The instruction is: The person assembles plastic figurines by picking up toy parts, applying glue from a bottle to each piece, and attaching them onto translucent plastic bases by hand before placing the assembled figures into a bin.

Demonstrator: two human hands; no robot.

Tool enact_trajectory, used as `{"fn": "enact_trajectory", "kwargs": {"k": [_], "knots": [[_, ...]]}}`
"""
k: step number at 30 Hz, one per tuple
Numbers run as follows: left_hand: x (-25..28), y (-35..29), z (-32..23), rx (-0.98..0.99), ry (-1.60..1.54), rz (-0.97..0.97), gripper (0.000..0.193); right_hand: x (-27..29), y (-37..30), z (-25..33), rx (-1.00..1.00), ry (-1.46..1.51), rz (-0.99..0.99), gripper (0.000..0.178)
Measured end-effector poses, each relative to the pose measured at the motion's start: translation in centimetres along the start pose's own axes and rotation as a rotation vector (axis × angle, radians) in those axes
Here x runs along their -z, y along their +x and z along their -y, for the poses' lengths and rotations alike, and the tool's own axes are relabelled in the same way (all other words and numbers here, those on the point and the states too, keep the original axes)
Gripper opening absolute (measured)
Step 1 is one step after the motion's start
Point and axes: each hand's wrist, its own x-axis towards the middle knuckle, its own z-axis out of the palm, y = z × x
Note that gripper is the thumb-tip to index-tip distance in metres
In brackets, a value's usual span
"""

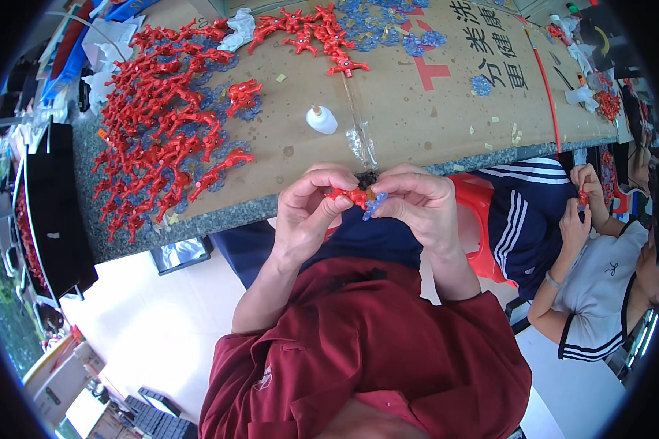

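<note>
Near the front edge of the table, my left hand [311, 208] pinches a small red plastic figure [351, 196] between thumb and fingers. My right hand [423, 203] is closed on a translucent blue piece [374, 205], held against the figure's right end. Fingertips cover part of both, so I cannot tell whether they are joined. Just beyond my hands stands a white squeeze bottle [321, 121] with a narrow tip. Many similar red figures [150, 121] are heaped to the left, many with blue pieces under them.
Cardboard [285, 95] covers the stone-edged table. More blue pieces [366, 25] and red figures [300, 36] lie along the far side, near crumpled white plastic [239, 29]. A thin red strip [545, 95] crosses the right. Beside me, a seated person [600, 278] handles a small red piece.
</note>
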Motion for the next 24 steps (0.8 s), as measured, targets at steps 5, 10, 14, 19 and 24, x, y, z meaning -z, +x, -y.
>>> {"fn": "enact_trajectory", "kwargs": {"k": [5, 10, 14, 19, 24], "knots": [[-0.2, -0.1, 0.0, -0.02, 0.069, -0.053, 0.016, -0.7, -0.3, 0.0, 0.11, -0.281, -0.05, 0.019], [0.2, 0.0, -0.3, 0.001, 0.057, 0.029, 0.017, -0.9, -0.7, -0.1, 0.138, -0.355, -0.085, 0.02], [0.5, 0.1, -0.2, 0.015, -0.019, 0.077, 0.02, -1.2, -1.0, 0.4, 0.173, -0.481, -0.095, 0.023], [0.7, 0.2, 0.0, -0.059, -0.129, 0.132, 0.019, -1.5, -1.0, 0.5, 0.228, -0.534, -0.087, 0.025], [0.6, 0.4, 0.4, -0.088, -0.201, 0.166, 0.016, -1.5, -0.6, 0.6, 0.392, -0.627, 0.003, 0.026]]}}
